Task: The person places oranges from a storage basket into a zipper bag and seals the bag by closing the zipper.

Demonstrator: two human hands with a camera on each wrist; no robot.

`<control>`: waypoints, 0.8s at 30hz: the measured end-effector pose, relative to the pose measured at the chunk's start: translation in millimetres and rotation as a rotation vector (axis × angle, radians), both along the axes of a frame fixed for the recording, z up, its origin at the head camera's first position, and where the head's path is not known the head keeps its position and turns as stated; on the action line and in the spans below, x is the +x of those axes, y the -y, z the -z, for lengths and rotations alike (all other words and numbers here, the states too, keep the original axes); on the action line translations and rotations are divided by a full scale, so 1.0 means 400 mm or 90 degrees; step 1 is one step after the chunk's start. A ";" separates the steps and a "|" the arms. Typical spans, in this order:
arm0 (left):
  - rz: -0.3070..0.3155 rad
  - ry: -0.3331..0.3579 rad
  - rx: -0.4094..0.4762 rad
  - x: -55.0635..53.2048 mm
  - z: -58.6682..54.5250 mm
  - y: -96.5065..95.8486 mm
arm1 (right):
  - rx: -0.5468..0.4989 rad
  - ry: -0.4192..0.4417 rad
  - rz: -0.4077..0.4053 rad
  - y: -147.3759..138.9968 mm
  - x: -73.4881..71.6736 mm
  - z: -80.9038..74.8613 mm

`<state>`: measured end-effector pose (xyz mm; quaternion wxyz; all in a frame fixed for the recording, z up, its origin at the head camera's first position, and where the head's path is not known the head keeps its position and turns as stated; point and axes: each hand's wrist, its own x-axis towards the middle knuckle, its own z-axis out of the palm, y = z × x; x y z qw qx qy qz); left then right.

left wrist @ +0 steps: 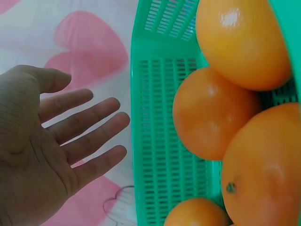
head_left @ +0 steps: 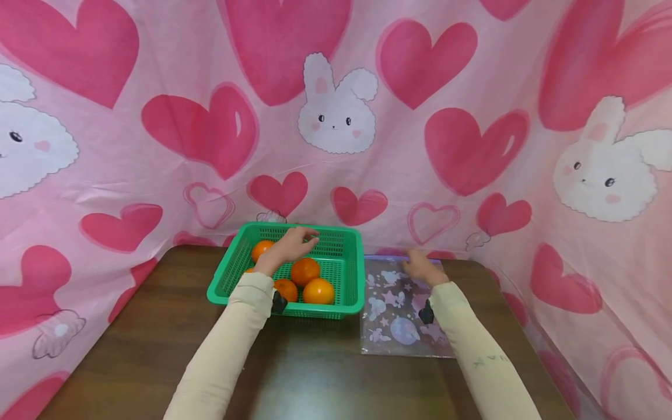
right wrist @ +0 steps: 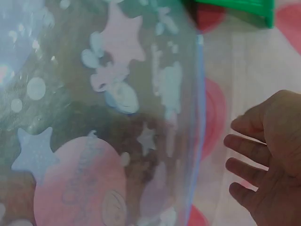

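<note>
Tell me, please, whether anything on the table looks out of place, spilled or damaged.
Nothing stands out: the visible oranges sit inside the upright green basket, and the printed clear bag lies flat on the table beside it, with no spill or damage showing.

Basket point(left wrist: 136, 141) part. cropped, L-wrist vw

Homelike nook, curtained off; cannot tell exact room type.
Enclosed from 9 through 12 to 3 o'clock by pink heart-and-bunny-print cloth point(head_left: 336, 169), hiding the room beyond; furnished at 6 o'clock with dark wood-grain table point(head_left: 304, 361).
</note>
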<state>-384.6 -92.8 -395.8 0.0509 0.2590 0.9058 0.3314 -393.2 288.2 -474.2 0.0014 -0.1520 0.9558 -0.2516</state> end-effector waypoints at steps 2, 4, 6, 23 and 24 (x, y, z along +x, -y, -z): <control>0.011 -0.002 -0.007 0.003 -0.001 -0.010 | -0.011 0.001 -0.010 0.006 -0.012 0.012; 0.022 -0.006 -0.012 0.006 -0.003 -0.021 | -0.027 0.012 -0.015 0.014 -0.019 0.020; 0.033 -0.012 -0.014 0.011 -0.006 -0.031 | -0.050 0.046 -0.009 0.019 -0.025 0.027; 0.072 -0.035 -0.055 0.039 -0.023 -0.139 | 0.094 -0.031 -0.003 0.038 -0.080 0.097; 0.070 -0.035 -0.056 0.041 -0.024 -0.141 | 0.094 -0.041 -0.006 0.040 -0.081 0.099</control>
